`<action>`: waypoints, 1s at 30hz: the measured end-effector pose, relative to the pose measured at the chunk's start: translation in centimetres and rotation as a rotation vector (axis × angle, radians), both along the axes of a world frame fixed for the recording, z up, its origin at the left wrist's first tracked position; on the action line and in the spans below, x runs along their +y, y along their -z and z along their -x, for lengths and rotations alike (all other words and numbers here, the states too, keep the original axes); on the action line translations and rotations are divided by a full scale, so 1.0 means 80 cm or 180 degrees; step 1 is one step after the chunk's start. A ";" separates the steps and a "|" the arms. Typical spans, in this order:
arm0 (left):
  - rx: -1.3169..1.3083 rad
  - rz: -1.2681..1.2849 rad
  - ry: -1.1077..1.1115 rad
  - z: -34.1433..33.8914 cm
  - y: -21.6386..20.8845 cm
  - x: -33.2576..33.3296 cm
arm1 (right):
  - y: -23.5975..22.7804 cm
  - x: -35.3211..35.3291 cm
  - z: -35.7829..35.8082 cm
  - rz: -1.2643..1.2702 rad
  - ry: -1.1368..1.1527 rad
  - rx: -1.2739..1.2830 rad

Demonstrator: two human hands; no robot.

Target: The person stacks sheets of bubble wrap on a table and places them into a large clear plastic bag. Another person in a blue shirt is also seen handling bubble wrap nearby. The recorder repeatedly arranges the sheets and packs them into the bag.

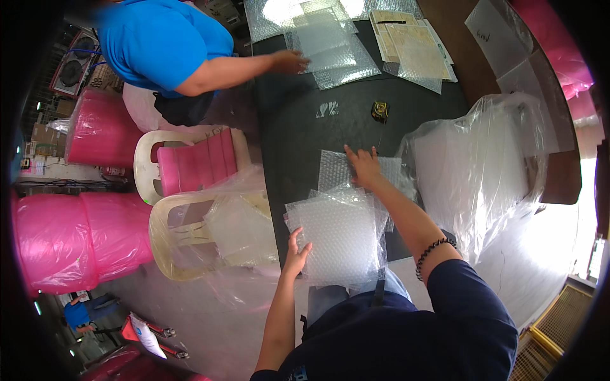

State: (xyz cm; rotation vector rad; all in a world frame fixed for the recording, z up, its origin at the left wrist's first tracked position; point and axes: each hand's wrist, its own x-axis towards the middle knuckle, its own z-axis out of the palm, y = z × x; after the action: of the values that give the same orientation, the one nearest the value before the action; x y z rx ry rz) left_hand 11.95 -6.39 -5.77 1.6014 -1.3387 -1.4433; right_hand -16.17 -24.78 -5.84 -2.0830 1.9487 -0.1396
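A stack of clear bubble wrap sheets (337,238) lies at the near end of the dark table, its near edge close to my body. My left hand (297,253) rests at the left edge of this stack, thumb and fingers apart. Just beyond the stack lies another piece of bubble wrap (335,169), partly covered by it. My right hand (365,166) is spread on that farther piece, fingers pointing away from me. Neither hand is closed around anything.
A co-worker in a blue shirt (159,47) reaches toward bubble wrap at the far end. A tape measure (380,112) lies mid-table. A large plastic bag of white sheets (470,171) stands right. Plastic chairs (166,254) and pink rolls (86,235) stand left.
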 end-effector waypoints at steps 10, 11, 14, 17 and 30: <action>-0.0061 -0.1074 0.0429 -0.035 0.014 -0.003 | -0.230 0.121 0.043 0.1042 -0.0360 -0.3447; 0.0121 -0.0863 0.0446 -0.030 0.011 -0.010 | -0.202 0.147 0.043 0.0364 -0.0446 -0.3550; 0.0341 -0.0974 0.0461 -0.029 0.006 -0.024 | -0.115 0.221 0.040 -0.0585 -0.1371 -0.2122; 0.2523 -0.1784 -0.0458 -0.035 -0.009 -0.029 | -0.065 0.268 0.046 -0.0960 -0.1557 -0.1873; 0.1527 -0.0582 -0.0600 0.010 -0.082 -0.014 | -0.112 0.190 0.043 -0.1641 0.1821 -0.5012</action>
State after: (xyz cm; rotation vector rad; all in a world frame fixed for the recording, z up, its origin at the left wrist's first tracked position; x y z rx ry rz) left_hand 11.18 -7.55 0.76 1.3274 -0.7821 -1.7273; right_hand -19.61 -9.62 3.12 -0.5041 1.1677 -0.9158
